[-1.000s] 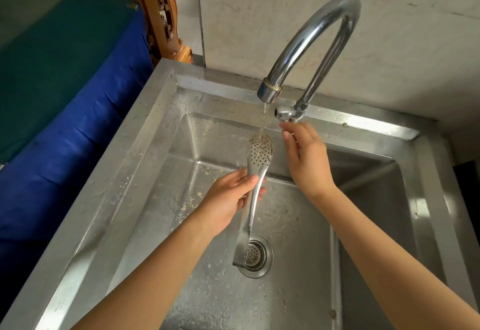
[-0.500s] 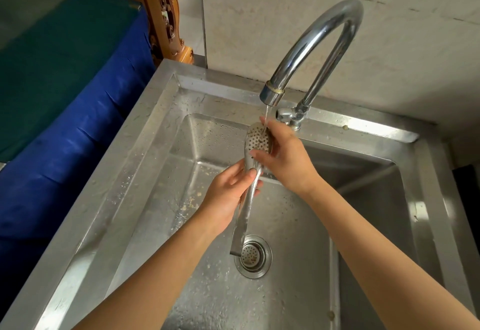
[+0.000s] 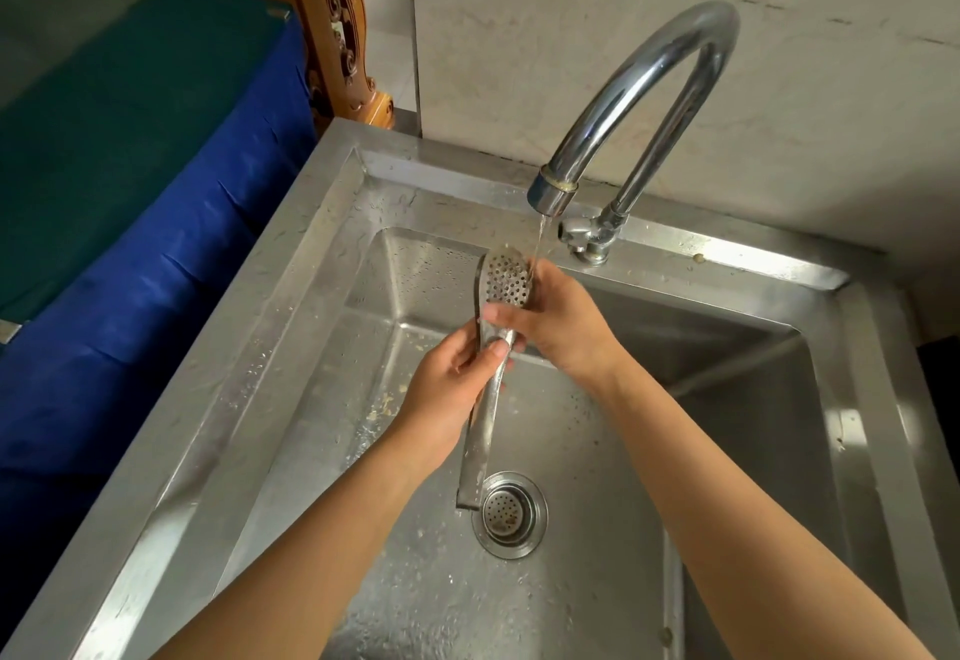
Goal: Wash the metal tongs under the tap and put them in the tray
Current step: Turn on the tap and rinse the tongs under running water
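Observation:
The metal tongs [image 3: 506, 281] stand nearly upright over the sink basin, perforated spoon end up, hinge end down near the drain. My left hand [image 3: 451, 389] grips the shaft at mid-length. My right hand [image 3: 558, 319] wraps around the perforated head from the right, thumb across its base. A thin stream of water falls from the curved chrome tap [image 3: 639, 103] onto the head's right edge and my right fingers. No tray is in view.
The steel sink [image 3: 291, 327] has food specks on its floor and a round drain strainer [image 3: 510, 513] just below the tongs. A blue and green cloth-covered surface [image 3: 130, 192] lies to the left, with carved wood [image 3: 343, 36] behind it. The tap's valve [image 3: 584, 238] sits on the back rim.
My right hand left the tap valve, came down onto the tongs' perforated head and now clasps it. The tongs shifted slightly left under the stream. My left hand kept its grip.

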`<state>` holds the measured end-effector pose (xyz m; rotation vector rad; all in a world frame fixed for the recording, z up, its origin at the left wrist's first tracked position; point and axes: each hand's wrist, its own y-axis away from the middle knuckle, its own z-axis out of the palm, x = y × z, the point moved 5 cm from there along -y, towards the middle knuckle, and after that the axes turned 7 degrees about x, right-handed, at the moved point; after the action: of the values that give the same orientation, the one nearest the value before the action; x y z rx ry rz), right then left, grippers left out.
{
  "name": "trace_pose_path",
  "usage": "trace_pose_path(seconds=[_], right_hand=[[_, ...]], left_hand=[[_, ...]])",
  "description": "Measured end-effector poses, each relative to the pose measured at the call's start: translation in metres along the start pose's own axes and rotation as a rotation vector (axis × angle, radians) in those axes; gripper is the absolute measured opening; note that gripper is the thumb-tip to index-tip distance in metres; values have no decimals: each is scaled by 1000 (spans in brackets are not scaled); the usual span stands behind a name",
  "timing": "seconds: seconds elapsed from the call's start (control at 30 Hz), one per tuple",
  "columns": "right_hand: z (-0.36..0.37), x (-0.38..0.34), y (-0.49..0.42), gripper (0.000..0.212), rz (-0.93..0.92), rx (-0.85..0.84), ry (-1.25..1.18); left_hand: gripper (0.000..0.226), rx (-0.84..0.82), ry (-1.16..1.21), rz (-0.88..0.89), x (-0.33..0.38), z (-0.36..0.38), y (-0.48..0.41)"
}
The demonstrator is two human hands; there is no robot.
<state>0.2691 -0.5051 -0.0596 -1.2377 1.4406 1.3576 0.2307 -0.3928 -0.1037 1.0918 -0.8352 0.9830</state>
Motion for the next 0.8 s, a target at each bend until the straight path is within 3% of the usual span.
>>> trace_pose_path(seconds=[0.07, 0.17, 0.23, 0.3, 0.37, 0.47, 0.63, 0.7, 0.8], right_hand=[[-1, -4, -3, 12, -13, 129, -2], [-5, -2, -9, 36, 67, 325, -82], [-2, -2, -9, 30, 34, 275, -81], [4, -2, -7, 8, -28, 117, -55], [2, 1, -6, 26, -6, 26, -87], [-2, -2, -5, 17, 8, 48, -138], [-5, 3, -4, 43, 58, 331, -66], [-6, 7, -2, 40, 36, 293, -57], [-2, 9, 1, 14, -54, 98, 23]], left_hand=[[23, -31, -4, 0, 2, 1, 1], [40, -59, 5, -16, 2, 6, 2], [36, -36, -1, -14, 3, 6, 0], [23, -10, -8, -16, 4, 3, -2], [21, -8, -26, -14, 3, 0, -2], [27, -49, -38, -27, -3, 1, 7], [37, -96, -28, -61, -15, 5, 17], [41, -94, -31, -76, -14, 5, 18], [44, -47, -20, -96, -12, 0, 16]])
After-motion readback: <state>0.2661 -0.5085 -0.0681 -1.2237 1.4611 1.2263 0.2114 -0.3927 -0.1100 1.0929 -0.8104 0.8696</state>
